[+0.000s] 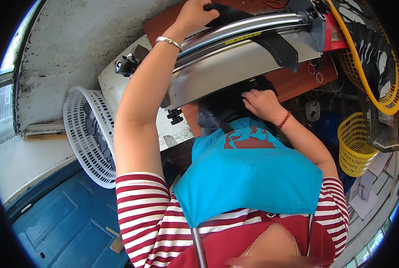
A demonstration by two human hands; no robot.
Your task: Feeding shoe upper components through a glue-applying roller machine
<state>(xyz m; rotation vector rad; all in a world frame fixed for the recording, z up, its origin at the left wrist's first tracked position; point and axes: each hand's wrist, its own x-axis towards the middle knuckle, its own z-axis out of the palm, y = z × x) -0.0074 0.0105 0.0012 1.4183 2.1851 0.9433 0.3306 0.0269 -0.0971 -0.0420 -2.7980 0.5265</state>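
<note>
My left hand (196,17) reaches over a roller machine (248,22) and pinches the edge of a black flat cut piece (230,14) behind its shiny roller. In front of the roller, a black strip with an angled end (280,50) lies over the metal plate; whether it is the same piece cannot be seen. Close to my body, my right hand (266,106) has its fingers bent and closed on black flat pieces (224,100) stacked at the table's near edge. Its fingertips press on the top one.
A white basket (81,134) with dark pieces stands at the left. On the right are a yellow basket (398,96) of black and white pieces and a smaller yellow basket (358,154). A black knob (127,66) juts from the machine's left end. Thin cords (316,73) hang at the right.
</note>
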